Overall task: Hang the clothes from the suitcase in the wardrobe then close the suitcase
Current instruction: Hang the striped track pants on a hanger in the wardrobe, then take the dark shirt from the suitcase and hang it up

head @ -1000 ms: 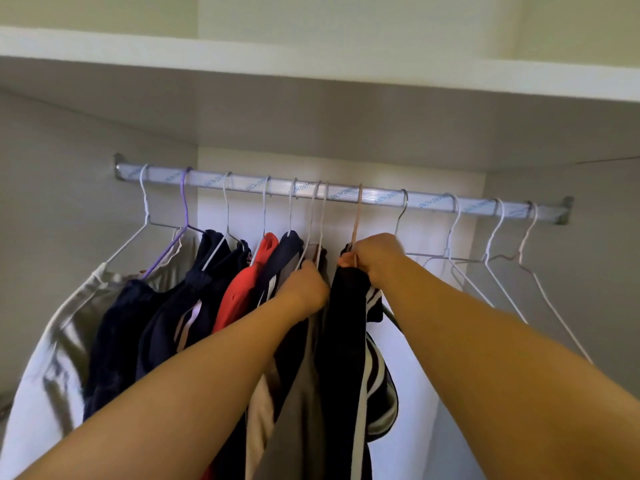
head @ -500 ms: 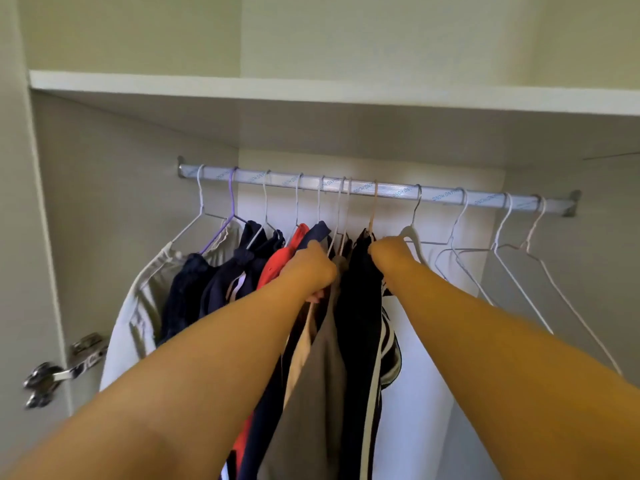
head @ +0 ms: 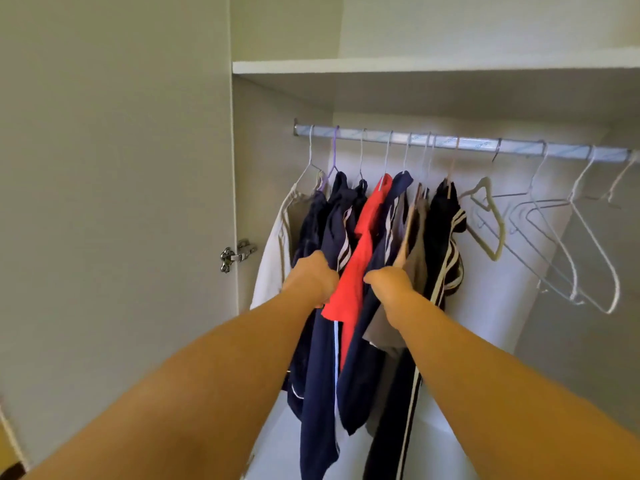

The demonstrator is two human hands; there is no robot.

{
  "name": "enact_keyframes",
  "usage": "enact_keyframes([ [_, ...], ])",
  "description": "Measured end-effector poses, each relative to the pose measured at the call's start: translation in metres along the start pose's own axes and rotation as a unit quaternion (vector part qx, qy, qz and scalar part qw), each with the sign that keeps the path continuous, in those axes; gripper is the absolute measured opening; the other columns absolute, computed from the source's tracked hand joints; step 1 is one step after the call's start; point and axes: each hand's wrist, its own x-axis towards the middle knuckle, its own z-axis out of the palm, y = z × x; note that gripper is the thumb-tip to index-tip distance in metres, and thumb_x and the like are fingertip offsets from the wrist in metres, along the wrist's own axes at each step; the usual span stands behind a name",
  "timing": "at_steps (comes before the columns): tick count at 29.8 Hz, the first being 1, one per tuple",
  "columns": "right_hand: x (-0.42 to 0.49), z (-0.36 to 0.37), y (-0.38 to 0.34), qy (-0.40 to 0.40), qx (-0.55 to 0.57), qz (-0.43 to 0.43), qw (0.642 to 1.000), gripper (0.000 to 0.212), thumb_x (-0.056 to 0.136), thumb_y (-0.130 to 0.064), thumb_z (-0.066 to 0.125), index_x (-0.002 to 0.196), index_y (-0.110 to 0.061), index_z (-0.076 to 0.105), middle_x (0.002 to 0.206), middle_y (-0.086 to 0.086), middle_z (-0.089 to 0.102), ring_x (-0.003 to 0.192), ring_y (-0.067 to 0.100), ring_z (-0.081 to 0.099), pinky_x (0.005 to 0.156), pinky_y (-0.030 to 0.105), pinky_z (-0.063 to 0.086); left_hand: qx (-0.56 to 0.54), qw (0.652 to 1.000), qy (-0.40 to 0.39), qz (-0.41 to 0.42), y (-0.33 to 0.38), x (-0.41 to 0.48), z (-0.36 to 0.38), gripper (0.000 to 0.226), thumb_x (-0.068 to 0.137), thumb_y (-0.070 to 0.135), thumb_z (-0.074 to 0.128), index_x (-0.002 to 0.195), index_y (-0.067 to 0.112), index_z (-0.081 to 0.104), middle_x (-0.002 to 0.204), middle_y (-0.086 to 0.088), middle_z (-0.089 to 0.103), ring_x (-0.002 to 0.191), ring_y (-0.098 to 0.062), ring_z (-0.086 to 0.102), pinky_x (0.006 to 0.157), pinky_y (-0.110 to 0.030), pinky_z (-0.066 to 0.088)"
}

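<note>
I am looking into the open wardrobe (head: 277, 140), where the clothes (head: 367, 341) hang in a tight bunch on the left half of the rail (head: 478, 144), each on its own hanger. From the left I see a cream garment (head: 273, 258), several navy pieces, a red top (head: 363, 244), more navy, a grey garment (head: 414, 258) and a black striped garment (head: 443, 230).

Both arms reach forward into the bunch at mid height, one hand on each side of the red top. My left hand (head: 313, 278) sits against the navy striped garment (head: 332, 233) just left of the red top. Its fingers are curled tight and bunch that cloth at the red top's edge. My right hand (head: 389, 284) is just right of the red top, with the thumb sticking out towards it. Its fingers are buried between the navy and grey folds, so I cannot tell how far they close or what they have hold of.

Empty hangers (head: 554, 244) hang spaced out along the right half of the rail, apart from the clothes. A shelf (head: 415, 65) runs above the rail. The door (head: 114, 168) stands open at the left, and its metal hinge (head: 237, 254) shows at the wardrobe's edge.
</note>
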Motion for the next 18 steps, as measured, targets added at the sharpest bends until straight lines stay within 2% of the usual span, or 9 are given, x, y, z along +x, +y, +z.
enact_keyframes([
  [1,-0.01,0.016,0.007,-0.024,-0.001,-0.003,1.0,0.031,0.092,-0.008,0.05,0.119,0.005,0.055,0.097,0.014,0.055,0.086,0.026,0.054,0.071,0.027,0.037,0.001,1.0,0.008,-0.019,-0.018,-0.012,-0.004,0.022,0.086,0.01,0.041,0.106,0.006,0.049,0.087,-0.014,0.058,0.082,-0.036,0.067,0.074,-0.047,0.057],
  [3,-0.031,0.039,0.016,-0.056,0.001,0.014,0.998,0.03,0.092,-0.009,0.052,0.119,0.005,0.056,0.084,0.011,0.053,0.081,0.025,0.051,0.07,0.027,0.038,0.006,0.999,0.007,-0.043,-0.045,-0.028,-0.006,0.021,0.086,0.01,0.042,0.106,0.008,0.051,0.081,-0.011,0.059,0.079,-0.035,0.069,0.073,-0.045,0.058],
  [4,-0.05,0.062,0.024,-0.082,-0.005,0.034,0.996,0.025,0.092,-0.01,0.052,0.113,0.003,0.057,0.078,0.009,0.05,0.082,0.024,0.048,0.072,0.029,0.038,0.014,0.998,0.005,-0.068,-0.069,-0.045,-0.011,0.02,0.087,0.01,0.042,0.105,0.01,0.051,0.083,-0.012,0.061,0.078,-0.034,0.069,0.073,-0.044,0.059],
  [6,-0.074,0.09,0.036,-0.122,-0.041,0.071,0.989,0.007,0.09,-0.011,0.053,0.087,-0.005,0.053,0.07,0.005,0.043,0.074,0.024,0.046,0.071,0.029,0.038,0.033,0.994,0.001,-0.108,-0.101,-0.066,-0.016,0.021,0.089,0.011,0.04,0.106,0.012,0.052,0.085,-0.012,0.064,0.079,-0.031,0.069,0.078,-0.042,0.058],
  [8,-0.093,0.128,0.048,-0.173,-0.056,0.091,0.979,0.024,0.09,-0.011,0.052,0.069,-0.012,0.041,0.067,0.004,0.041,0.059,0.019,0.04,0.06,0.026,0.039,0.048,0.988,-0.002,-0.145,-0.141,-0.09,-0.025,0.025,0.089,0.01,0.038,0.108,0.009,0.054,0.084,-0.011,0.065,0.081,-0.03,0.067,0.083,-0.041,0.056],
  [11,-0.118,0.16,0.057,-0.219,-0.077,0.128,0.964,0.017,0.091,-0.011,0.049,0.075,-0.011,0.042,0.072,0.005,0.043,0.059,0.019,0.038,0.055,0.026,0.042,0.04,0.979,-0.001,-0.199,-0.174,-0.116,-0.031,0.026,0.088,0.007,0.038,0.104,0.006,0.059,0.08,-0.012,0.067,0.086,-0.03,0.068,0.083,-0.041,0.056],
  [14,-0.146,0.209,0.064,-0.285,-0.111,0.118,0.945,0.02,0.092,-0.01,0.045,0.072,-0.011,0.042,0.07,0.004,0.04,0.053,0.016,0.03,0.045,0.023,0.028,0.032,0.966,0.03,-0.256,-0.229,-0.151,-0.051,0.028,0.087,0.007,0.038,0.1,0.007,0.062,0.082,-0.009,0.07,0.084,-0.027,0.069,0.083,-0.04,0.056],
  [16,-0.173,0.248,0.067,-0.349,-0.14,0.125,0.918,0.027,0.093,-0.009,0.043,0.066,-0.012,0.04,0.066,0.003,0.039,0.05,0.015,0.027,0.042,0.023,0.026,0.019,0.953,0.048,-0.3,-0.267,-0.182,-0.072,0.027,0.09,0.008,0.038,0.1,0.005,0.063,0.086,-0.01,0.071,0.085,-0.025,0.069,0.083,-0.039,0.056],
  [18,-0.196,0.273,0.068,-0.391,-0.144,0.128,0.9,0.017,0.095,-0.009,0.045,0.079,-0.007,0.051,0.08,0.009,0.05,0.055,0.017,0.035,0.056,0.024,0.037,0.012,0.944,0.063,-0.323,-0.294,-0.203,-0.084,0.025,0.092,0.008,0.039,0.102,0.004,0.062,0.091,-0.011,0.071,0.085,-0.023,0.07,0.083,-0.039,0.057],
])
